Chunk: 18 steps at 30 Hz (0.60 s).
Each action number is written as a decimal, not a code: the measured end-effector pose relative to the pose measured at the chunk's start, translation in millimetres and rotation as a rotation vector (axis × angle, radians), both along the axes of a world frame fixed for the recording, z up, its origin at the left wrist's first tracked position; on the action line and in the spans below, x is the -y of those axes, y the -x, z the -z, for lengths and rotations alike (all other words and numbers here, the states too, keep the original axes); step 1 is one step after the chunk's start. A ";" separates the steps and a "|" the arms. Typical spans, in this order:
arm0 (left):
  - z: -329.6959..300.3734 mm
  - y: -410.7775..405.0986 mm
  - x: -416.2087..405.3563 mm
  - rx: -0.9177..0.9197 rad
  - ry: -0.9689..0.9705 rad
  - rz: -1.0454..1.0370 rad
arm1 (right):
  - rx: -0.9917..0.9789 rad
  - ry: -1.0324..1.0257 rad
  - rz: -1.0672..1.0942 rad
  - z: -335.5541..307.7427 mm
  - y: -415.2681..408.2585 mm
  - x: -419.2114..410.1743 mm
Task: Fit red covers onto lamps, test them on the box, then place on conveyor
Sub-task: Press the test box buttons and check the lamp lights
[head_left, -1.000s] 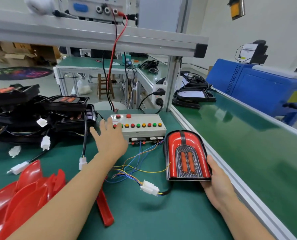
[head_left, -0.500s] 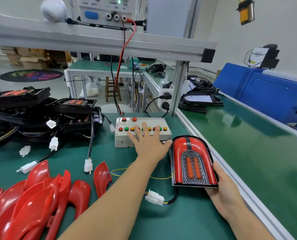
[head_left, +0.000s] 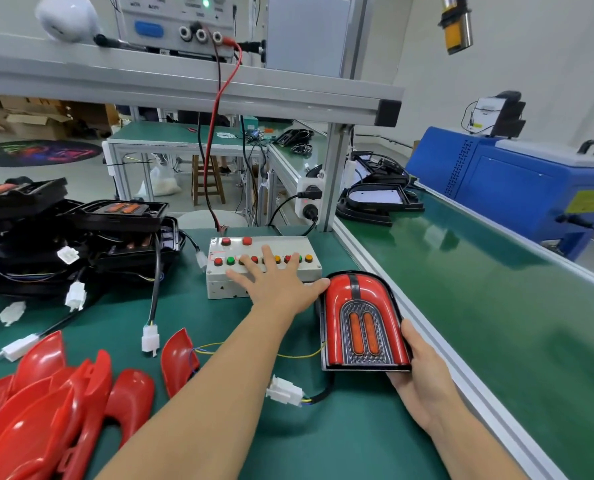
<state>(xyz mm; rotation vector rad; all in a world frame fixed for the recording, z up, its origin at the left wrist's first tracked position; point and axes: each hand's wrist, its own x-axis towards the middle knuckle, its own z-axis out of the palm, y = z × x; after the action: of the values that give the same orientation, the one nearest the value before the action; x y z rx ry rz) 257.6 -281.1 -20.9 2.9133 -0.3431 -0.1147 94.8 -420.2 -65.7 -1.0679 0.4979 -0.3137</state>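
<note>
The room is bright, lit evenly from above; shadows are soft and pale, like the faint one under the left hand (head_left: 277, 285) on the green table (head_left: 219, 427); the conveyor (head_left: 479, 306) shines and shows blurry reflections; the red covers (head_left: 46, 403) have small white glints; the wide lens bends the shelf beam (head_left: 184, 88) and stretches things near the edges; far things look a bit soft; near things look mostly sharp.

A factory assembly line is indicated: a long green conveyor belt (head_left: 479, 306) is flanked by a grey aluminium-profile workbench frame (head_left: 184, 88) and a blue machine cabinet (head_left: 517, 188).
</note>
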 end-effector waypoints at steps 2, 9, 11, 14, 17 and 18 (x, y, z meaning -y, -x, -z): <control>-3.3 -0.6 1.1 -0.016 -0.005 0.004 | -0.001 0.000 -0.001 -1.1 0.5 -0.3; -4.3 -2.8 2.3 -0.038 -0.017 0.014 | -0.015 0.029 0.009 -2.8 1.8 -1.7; -2.6 -3.7 2.6 -0.029 -0.014 0.016 | 0.003 0.019 0.026 -2.1 1.6 -2.2; -0.1 -5.6 2.6 -0.018 0.011 0.014 | 0.031 0.015 0.057 0.4 2.0 -3.6; 0.9 -8.0 2.8 -0.012 0.047 0.007 | 0.041 0.003 0.082 1.9 3.7 -4.7; 1.1 -8.6 2.7 -0.009 0.051 0.004 | 0.042 -0.002 0.091 2.1 4.2 -4.8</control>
<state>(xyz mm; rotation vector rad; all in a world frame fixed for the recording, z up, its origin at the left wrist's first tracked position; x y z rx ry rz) 266.2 -283.8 -22.1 2.8610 -0.3455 -0.1181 90.6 -415.4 -67.8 -1.0368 0.5096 -0.4147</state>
